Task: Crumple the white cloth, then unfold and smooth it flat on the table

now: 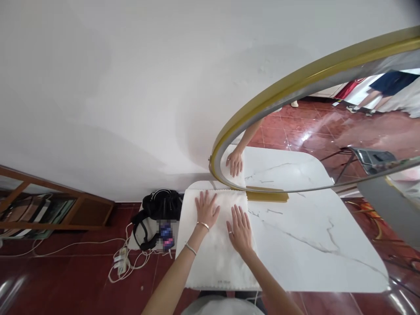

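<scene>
A white cloth (218, 258) with a scalloped edge lies flat over the left end of the white marble-patterned table (305, 245). My left hand (206, 211) rests palm down on its far left part, fingers spread, with two bracelets on the wrist and forearm. To the right, my right hand (240, 229) also lies flat on the cloth, fingers stretched toward the wall and a ring on one finger. Neither hand holds anything. Small faint lettering shows on the cloth near its front edge, too small to read.
A large gold-framed mirror (285, 100) stands on a gold base (267, 196) at the table's back, reflecting a hand and a person's legs. On the floor at left are a black bag (162, 203), white cables and a power strip (122, 261). A wooden shelf (92, 210) stands farther left.
</scene>
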`<state>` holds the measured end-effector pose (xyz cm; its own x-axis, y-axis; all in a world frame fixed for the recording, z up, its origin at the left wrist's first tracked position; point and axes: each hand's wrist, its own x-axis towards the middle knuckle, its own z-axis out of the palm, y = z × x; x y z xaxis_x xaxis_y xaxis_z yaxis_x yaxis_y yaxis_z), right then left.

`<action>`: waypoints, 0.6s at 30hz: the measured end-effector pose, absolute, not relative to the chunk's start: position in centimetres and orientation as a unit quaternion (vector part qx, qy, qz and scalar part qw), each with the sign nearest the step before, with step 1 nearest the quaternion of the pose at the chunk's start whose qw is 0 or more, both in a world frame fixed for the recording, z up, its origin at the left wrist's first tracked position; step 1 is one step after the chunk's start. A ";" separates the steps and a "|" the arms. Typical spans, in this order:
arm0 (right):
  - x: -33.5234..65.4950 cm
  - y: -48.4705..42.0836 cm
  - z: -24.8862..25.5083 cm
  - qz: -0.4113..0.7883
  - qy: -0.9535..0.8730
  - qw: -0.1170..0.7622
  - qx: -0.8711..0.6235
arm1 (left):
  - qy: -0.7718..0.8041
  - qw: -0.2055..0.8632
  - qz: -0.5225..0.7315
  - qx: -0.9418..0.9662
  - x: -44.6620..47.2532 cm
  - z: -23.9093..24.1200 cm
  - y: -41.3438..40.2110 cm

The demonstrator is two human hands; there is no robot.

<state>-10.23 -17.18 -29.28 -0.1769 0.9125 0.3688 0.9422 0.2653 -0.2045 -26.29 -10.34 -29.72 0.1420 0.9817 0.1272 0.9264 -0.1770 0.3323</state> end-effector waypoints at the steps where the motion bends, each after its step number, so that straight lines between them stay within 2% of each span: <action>1: -10.5 -15.8 -29.4 -0.037 -0.775 0.209 -0.595 | 0.630 0.089 0.150 0.756 -26.9 -29.7 -10.5; 5: -11.9 -11.6 -30.0 -0.038 -0.794 0.186 -0.577 | 0.634 0.083 0.134 0.757 -27.3 -29.4 -9.9; 12: -13.9 -5.5 -29.9 -0.006 -0.752 0.138 -0.644 | 0.657 0.080 0.162 0.732 -26.2 -29.6 -4.7; 18: -13.7 -1.4 -30.5 0.023 -0.730 0.103 -0.675 | 0.646 0.099 0.129 0.746 -26.2 -28.7 -1.4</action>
<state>-13.74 -1.39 -30.47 -0.0675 0.9905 0.1196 0.9809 0.0878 -0.1736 -26.16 -1.35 -28.68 0.1323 0.9892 0.0637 0.9380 -0.1457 0.3146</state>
